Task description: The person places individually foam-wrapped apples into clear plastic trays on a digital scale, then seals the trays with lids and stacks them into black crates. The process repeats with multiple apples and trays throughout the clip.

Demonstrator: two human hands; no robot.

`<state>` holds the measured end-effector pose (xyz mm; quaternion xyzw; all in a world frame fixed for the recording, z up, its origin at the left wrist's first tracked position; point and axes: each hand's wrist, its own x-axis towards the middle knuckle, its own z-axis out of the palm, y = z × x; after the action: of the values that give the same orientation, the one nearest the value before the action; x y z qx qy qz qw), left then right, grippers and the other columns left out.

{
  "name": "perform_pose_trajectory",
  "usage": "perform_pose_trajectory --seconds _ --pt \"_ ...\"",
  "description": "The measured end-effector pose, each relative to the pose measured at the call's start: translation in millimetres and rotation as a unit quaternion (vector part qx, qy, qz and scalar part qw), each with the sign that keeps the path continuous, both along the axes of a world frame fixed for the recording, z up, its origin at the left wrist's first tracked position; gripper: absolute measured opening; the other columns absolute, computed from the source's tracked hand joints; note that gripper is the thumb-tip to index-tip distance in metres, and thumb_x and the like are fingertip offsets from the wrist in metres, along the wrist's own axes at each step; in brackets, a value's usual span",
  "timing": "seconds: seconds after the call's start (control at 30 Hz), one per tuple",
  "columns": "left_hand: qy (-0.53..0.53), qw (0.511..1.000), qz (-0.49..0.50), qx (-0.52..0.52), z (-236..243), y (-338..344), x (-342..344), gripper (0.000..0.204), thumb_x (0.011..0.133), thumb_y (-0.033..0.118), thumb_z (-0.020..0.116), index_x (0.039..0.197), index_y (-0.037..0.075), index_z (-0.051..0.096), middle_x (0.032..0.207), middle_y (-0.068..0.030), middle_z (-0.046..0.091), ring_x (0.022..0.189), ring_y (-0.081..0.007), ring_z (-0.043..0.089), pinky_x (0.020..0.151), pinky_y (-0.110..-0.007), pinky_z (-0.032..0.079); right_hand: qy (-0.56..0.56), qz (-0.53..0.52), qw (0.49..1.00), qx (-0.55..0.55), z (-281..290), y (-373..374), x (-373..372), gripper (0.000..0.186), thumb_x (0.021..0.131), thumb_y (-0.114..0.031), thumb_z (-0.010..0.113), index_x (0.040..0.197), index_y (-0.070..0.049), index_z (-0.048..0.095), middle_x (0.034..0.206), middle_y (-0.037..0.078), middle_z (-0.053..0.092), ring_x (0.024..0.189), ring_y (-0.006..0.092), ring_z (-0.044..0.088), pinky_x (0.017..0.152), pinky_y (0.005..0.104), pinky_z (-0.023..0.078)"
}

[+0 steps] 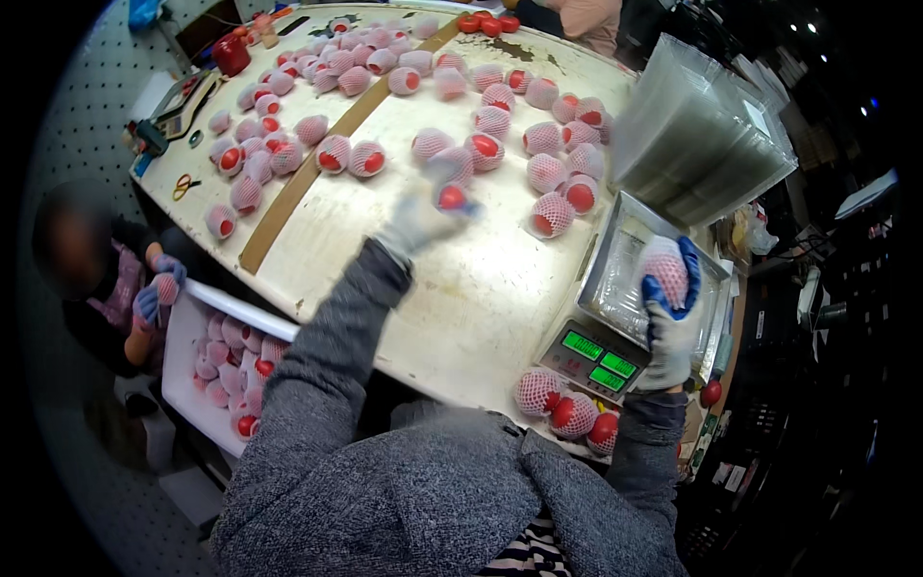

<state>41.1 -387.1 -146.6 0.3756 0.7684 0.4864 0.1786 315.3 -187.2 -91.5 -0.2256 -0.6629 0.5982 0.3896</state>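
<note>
My left hand, in a pale glove and blurred by motion, is closed on a red fruit in a pink foam net among others on the white table. My right hand, in a white and blue glove, grips a netted fruit over a clear plastic tray on a digital scale. Several netted fruits lie beside the scale at the near edge, and more lie just left of it.
A cardboard strip crosses the table. Stacked clear trays stand back right; scissors lie left. A co-worker holds a netted fruit by a white bin of netted fruit. Another person is at the far edge.
</note>
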Motion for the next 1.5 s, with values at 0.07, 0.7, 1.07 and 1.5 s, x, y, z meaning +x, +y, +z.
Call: perform_pose_trajectory --seconds 0.07,0.7,1.07,1.5 --pt "0.387 0.846 0.258 -0.260 -68.6 -12.2 -94.1 0.082 0.073 0.039 0.072 0.140 0.010 0.035 0.135 -0.0257 0.040 0.121 -0.0412 0.044 0.099 -0.049 0.040 -0.052 -0.031 0.998 0.009 -9.0 24.1 5.6 0.074 0.073 -0.007 0.078 0.137 -0.003 0.041 0.118 0.011 0.055 0.099 0.0163 0.057 0.084 0.0275 0.051" --pt "-0.153 0.970 0.068 0.177 -51.8 61.0 -117.4 0.050 0.075 0.001 0.069 0.122 0.002 0.052 0.110 -0.0073 0.060 0.098 -0.0176 0.059 0.087 -0.029 0.050 -0.520 -0.088 0.779 0.339 -54.6 32.9 38.4 0.078 0.063 -0.037 0.079 0.130 -0.011 0.050 0.122 0.011 0.057 0.113 0.0300 0.052 0.102 0.0434 0.033" --pt "0.058 0.973 -0.224 -0.011 6.4 236.1 148.6 0.074 0.067 0.026 0.077 0.130 0.003 0.046 0.127 -0.0241 0.048 0.119 -0.0355 0.048 0.101 -0.038 0.040 -0.456 -0.212 0.800 0.328 -78.9 34.0 34.9 0.108 0.056 -0.040 0.083 0.142 -0.008 0.027 0.135 0.019 0.041 0.125 0.0363 0.039 0.108 0.0464 0.027" --pt "0.310 0.867 -0.126 -0.369 -89.2 205.9 35.7 0.077 0.066 0.038 0.074 0.132 0.011 0.045 0.137 -0.0227 0.039 0.115 -0.0469 0.048 0.091 -0.050 0.046 -0.653 -0.063 0.697 0.290 -57.9 59.2 31.3 0.100 0.069 -0.064 0.066 0.144 -0.009 0.030 0.146 0.030 0.025 0.136 0.0421 0.024 0.111 0.0485 0.015"
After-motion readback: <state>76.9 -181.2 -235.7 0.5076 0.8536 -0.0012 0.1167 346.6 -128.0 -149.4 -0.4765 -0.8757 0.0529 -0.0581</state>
